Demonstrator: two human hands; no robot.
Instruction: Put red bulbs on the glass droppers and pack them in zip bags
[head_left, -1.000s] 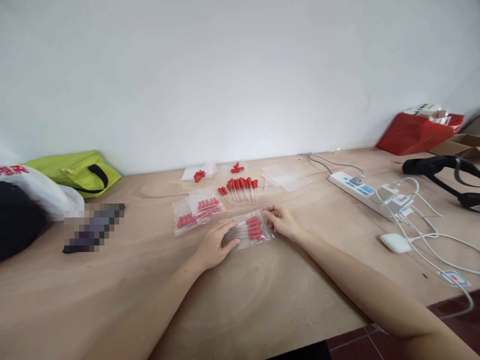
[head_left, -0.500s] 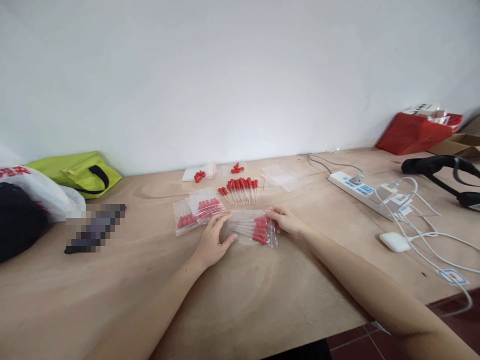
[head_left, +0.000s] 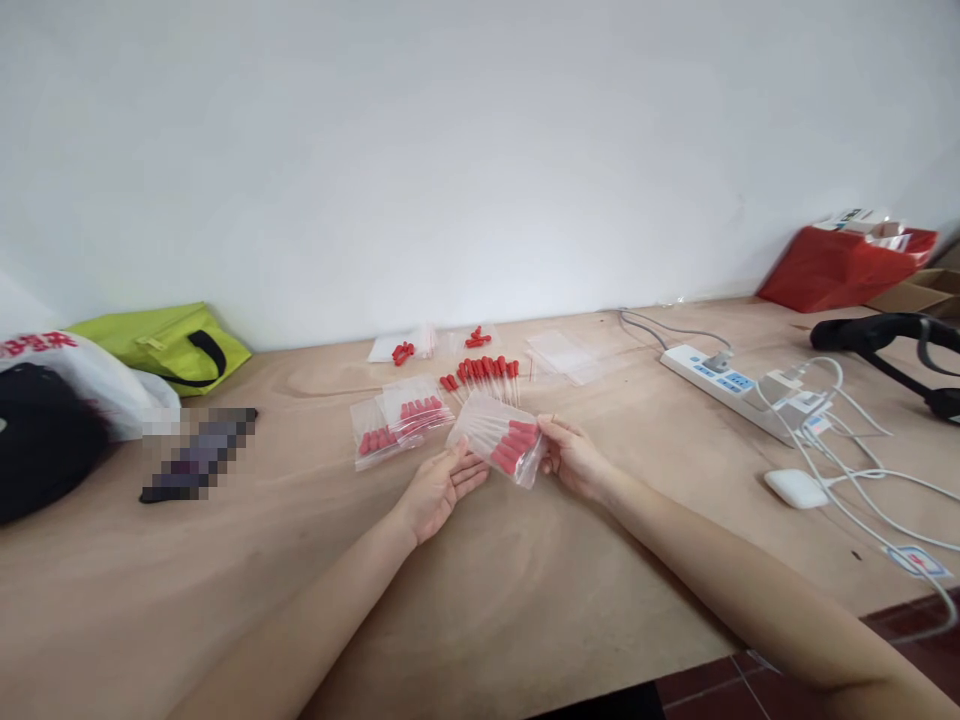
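My right hand (head_left: 576, 456) is closed on the right edge of a clear zip bag (head_left: 486, 416), which is tilted up off the table. Inside it lie several droppers with red rubber bulbs (head_left: 514, 446), bulbs toward the right. My left hand (head_left: 442, 492) is turned palm up with its fingers stretched out at the bag's lower left edge. Two filled bags (head_left: 415, 408) overlap on the table beyond my left hand. Behind the raised bag, a row of loose droppers (head_left: 487, 372) lies with red bulbs pointing to the wall.
Loose red bulbs (head_left: 403, 353) rest near flat bags (head_left: 562, 356) by the wall. On the right are a power strip (head_left: 694, 368), white cables, a white charger (head_left: 795, 489) and a red bag (head_left: 836, 268). A green bag (head_left: 161, 345) and a blurred-out dark object (head_left: 199, 460) sit left.
The bag of droppers has been raised and turned, its right side tipping toward me. My left hand has rolled from palm down to palm up, with its fingers extended.
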